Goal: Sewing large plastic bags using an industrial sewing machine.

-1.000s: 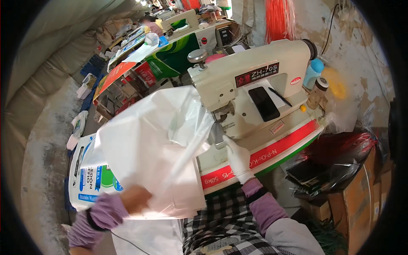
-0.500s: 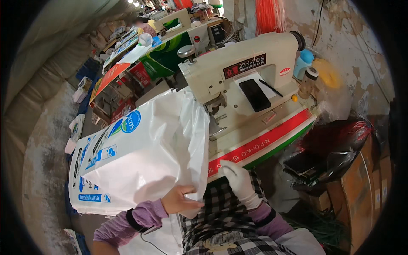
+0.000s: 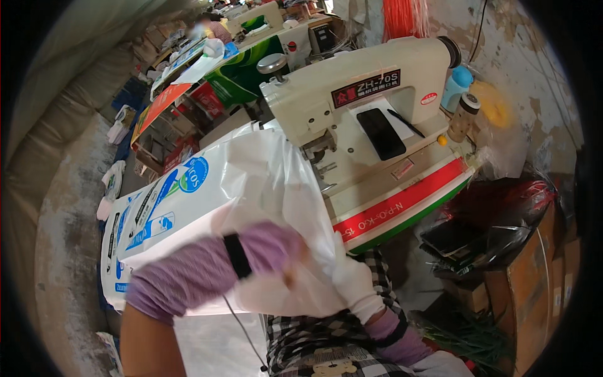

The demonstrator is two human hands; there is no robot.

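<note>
Sack lies approx. L–R lengthwise, white end twd sewing mach.

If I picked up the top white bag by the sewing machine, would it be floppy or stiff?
Probably floppy: the bag is wrinkled all over. It might be light for its size, since it looks thin. Its shiny surface could make it a bit slippery.
</note>
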